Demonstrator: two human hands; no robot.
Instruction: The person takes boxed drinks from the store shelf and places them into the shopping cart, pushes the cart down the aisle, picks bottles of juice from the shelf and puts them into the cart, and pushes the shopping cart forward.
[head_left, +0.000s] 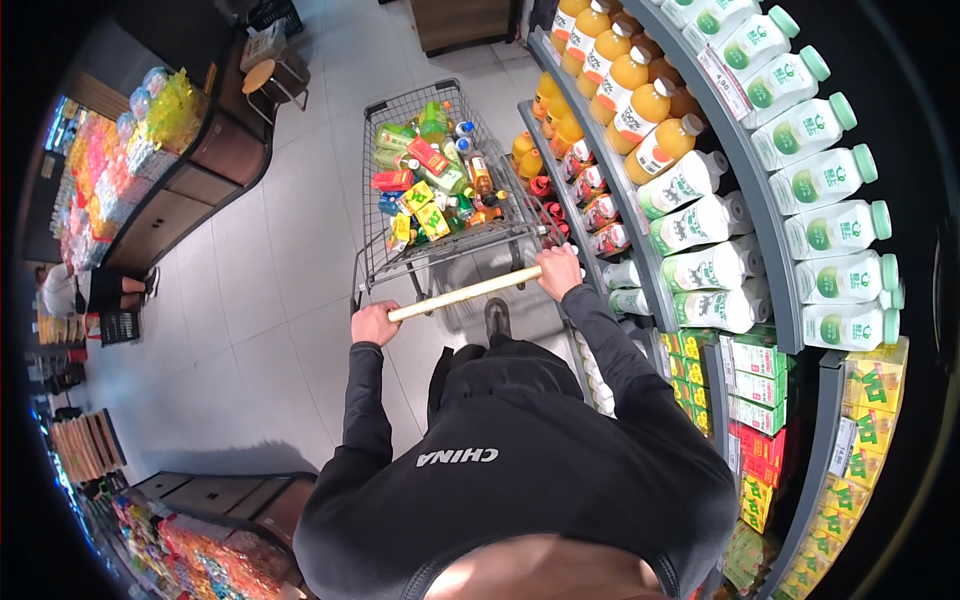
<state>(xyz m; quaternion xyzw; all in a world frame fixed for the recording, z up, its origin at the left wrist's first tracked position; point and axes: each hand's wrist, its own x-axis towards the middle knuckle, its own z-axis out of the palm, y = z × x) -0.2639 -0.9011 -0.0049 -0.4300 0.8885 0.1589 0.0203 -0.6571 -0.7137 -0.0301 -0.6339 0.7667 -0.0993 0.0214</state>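
My left hand (374, 323) is closed round the left end of the pale handle bar (465, 294) of a shopping cart. Round the bar's right end my right hand (559, 271) is wrapped, close to the drink shelves. The wire basket of the shopping cart (367, 150) extends ahead of both hands. Inside lie green drink bottles (433, 122), a bottle of brown drink (479, 174), red cartons (427, 154) and yellow drink cartons (431, 220), jumbled together. Some bottles are hidden under others.
Curved shelves (765, 202) on the right hold orange juice bottles (634, 112), white bottles (831, 182) and yellow cartons (870, 420). Display counters (161, 206) with packaged goods line the left. A stool (259, 76) stands ahead left. A person (64, 291) is beside a black basket (120, 328) at far left.
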